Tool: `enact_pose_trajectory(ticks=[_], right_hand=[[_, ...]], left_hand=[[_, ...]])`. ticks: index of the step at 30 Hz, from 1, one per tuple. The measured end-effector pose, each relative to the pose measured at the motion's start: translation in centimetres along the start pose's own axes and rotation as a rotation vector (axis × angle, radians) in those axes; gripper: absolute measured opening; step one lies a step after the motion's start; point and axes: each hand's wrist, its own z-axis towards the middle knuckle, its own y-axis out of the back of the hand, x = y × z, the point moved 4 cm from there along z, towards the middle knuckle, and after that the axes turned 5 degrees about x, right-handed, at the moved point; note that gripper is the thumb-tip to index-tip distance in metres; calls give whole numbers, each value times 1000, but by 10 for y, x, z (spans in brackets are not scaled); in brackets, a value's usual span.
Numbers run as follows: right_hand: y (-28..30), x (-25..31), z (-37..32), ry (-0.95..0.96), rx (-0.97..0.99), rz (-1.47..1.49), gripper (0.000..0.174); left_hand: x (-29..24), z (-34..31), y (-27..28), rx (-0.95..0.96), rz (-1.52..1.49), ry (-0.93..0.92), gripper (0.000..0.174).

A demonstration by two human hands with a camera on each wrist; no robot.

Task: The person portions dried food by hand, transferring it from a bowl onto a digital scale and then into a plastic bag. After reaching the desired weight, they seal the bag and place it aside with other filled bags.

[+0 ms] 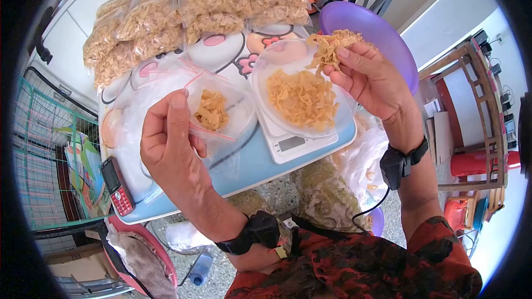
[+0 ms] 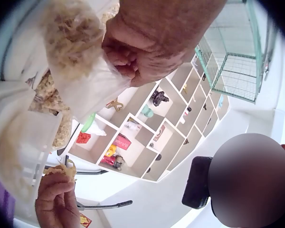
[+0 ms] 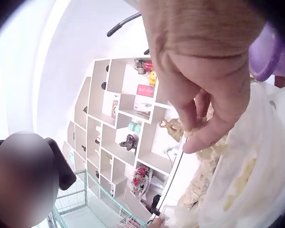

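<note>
My left hand point(image 1: 169, 133) pinches the edge of a clear plastic zip bag point(image 1: 238, 102) with a small heap of pale yellow dried flakes point(image 1: 211, 111) inside. In the left wrist view the bag point(image 2: 92, 97) hangs from those fingers. Between its thumb and fingers, my right hand point(image 1: 374, 80) holds a clump of the same flakes point(image 1: 326, 52), raised over the far right side of a translucent bowl point(image 1: 261, 61). More flakes point(image 1: 302, 99) lie in the bowl, which sits on a white digital scale point(image 1: 288, 155). The right wrist view shows the fingertips point(image 3: 199, 142) pressed around the clump.
Filled bags of flakes point(image 1: 213, 0) are stacked along the table's far side. A red and black phone point(image 1: 117, 185) lies at the left edge of the cartoon-print table point(image 1: 249, 171). Beyond the right corner is a purple basin point(image 1: 382, 39); a wire cage point(image 1: 50, 155) stands left.
</note>
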Motion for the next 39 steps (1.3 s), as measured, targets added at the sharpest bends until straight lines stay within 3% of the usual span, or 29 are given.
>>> enact_pose_trajectory(ticks=[11, 16, 19, 25, 29, 39], right_hand=[[-9, -1, 0, 64, 27, 69, 18], [-50, 11, -6, 160, 99, 35, 22], [-91, 11, -2, 283, 159, -150, 28], [-134, -16, 12, 317, 237, -762, 24], [-140, -32, 19, 600, 228, -1150, 16], [-156, -44, 27, 533, 502, -1519, 12]], left_hand=[[-2, 0, 1, 45, -133, 86, 20], [-1, -2, -7, 86, -110, 122, 20], [1, 0, -6, 99, -140, 125, 20], [0, 0, -2, 124, -188, 139, 18], [3, 2, 2, 133, -203, 128, 18], [5, 5, 7, 149, -107, 87, 18]])
